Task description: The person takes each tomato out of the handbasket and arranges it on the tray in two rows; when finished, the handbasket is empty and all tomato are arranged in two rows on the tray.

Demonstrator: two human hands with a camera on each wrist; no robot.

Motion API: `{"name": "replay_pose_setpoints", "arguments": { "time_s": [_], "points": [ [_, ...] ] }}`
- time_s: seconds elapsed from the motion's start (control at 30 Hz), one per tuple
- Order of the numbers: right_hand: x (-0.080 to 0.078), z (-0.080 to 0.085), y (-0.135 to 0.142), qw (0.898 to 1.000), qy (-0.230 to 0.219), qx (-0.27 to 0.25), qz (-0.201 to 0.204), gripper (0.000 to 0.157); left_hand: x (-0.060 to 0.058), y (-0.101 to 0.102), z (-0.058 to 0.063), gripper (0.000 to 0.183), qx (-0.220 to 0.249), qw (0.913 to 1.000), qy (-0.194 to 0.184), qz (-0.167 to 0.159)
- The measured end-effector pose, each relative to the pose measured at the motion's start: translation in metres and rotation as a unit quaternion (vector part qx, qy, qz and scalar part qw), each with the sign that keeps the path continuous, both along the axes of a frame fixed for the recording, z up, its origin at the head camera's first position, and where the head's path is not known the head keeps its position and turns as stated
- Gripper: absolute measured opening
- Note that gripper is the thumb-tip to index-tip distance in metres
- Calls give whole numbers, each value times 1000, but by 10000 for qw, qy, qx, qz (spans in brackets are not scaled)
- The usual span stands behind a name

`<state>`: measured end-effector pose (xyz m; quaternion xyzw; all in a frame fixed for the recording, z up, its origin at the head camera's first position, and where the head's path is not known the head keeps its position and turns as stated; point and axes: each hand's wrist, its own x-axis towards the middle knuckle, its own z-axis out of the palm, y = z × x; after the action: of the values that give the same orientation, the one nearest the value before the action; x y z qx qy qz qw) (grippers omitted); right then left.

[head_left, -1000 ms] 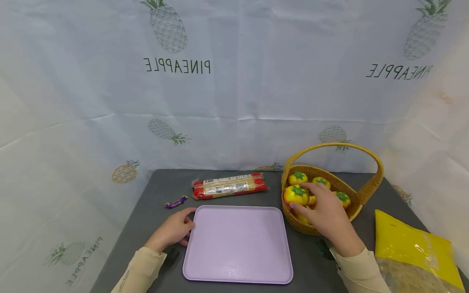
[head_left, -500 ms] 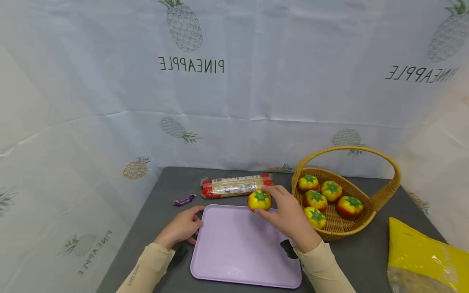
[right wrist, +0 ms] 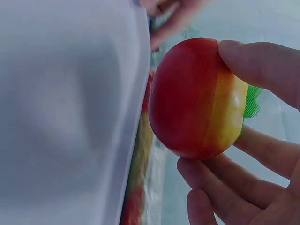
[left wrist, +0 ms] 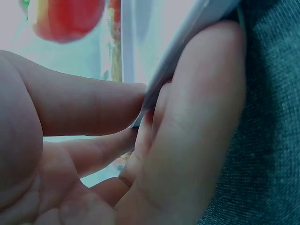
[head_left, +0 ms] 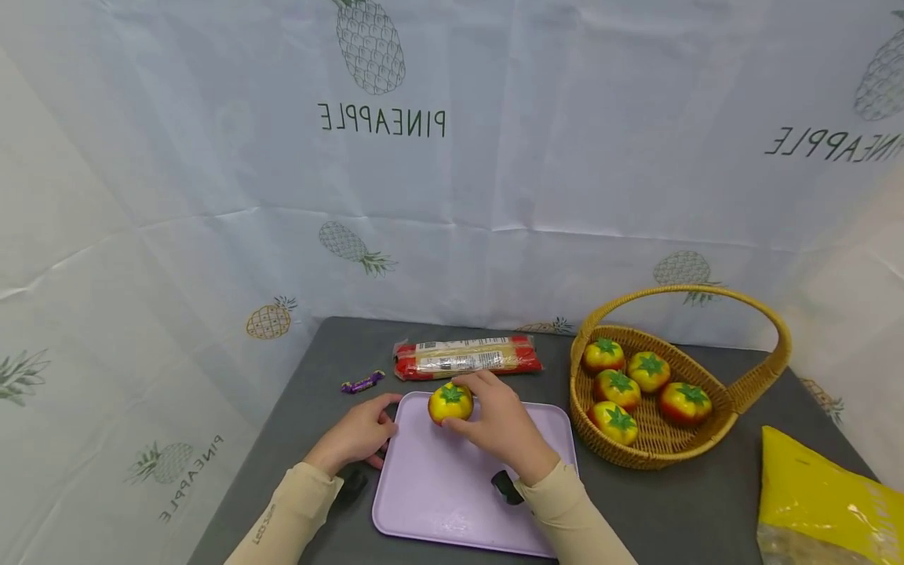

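My right hand holds a yellow-and-red persimmon with a green leafy top, above the far left part of the lilac tray. In the right wrist view the thumb and fingertips grip the persimmon by its sides, apart from the tray rim. My left hand pinches the tray's left edge; the left wrist view shows the thumb against the tray rim and the fingers on its other side. Several similar persimmons lie in the wicker basket to the right.
Behind the tray lies a red-and-clear pack of noodles. A purple wrapped candy sits left of it. The basket's tall handle arches upward. A yellow bag is at the right edge of the dark table.
My right hand has lifted a persimmon out of the basket and carried it left over the tray. The left hand stays at the tray's edge. The head view has shifted slightly.
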<state>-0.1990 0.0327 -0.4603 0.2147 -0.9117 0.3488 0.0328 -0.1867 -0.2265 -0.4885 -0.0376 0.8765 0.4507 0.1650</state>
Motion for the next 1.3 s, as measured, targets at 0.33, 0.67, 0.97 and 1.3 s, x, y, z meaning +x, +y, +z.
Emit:
{"name": "replay_pose_setpoints", "arguments": {
  "time_s": [0.33,0.67,0.97,1.3],
  "points": [
    [0,-15,-22,9992,7,206,355,59,-1,0,2,56,38,10000,-9,-63],
    [5,-18,-31,9980,-26,404,477,59,0,-2,2,57,22,10000,3,-64],
    [7,-22,-32,9976,5,435,535,60,2,-3,0,57,18,10000,2,-54],
    [6,-21,-31,9976,-11,490,494,59,-1,-1,0,58,-70,9999,-15,-138]
  ]
}}
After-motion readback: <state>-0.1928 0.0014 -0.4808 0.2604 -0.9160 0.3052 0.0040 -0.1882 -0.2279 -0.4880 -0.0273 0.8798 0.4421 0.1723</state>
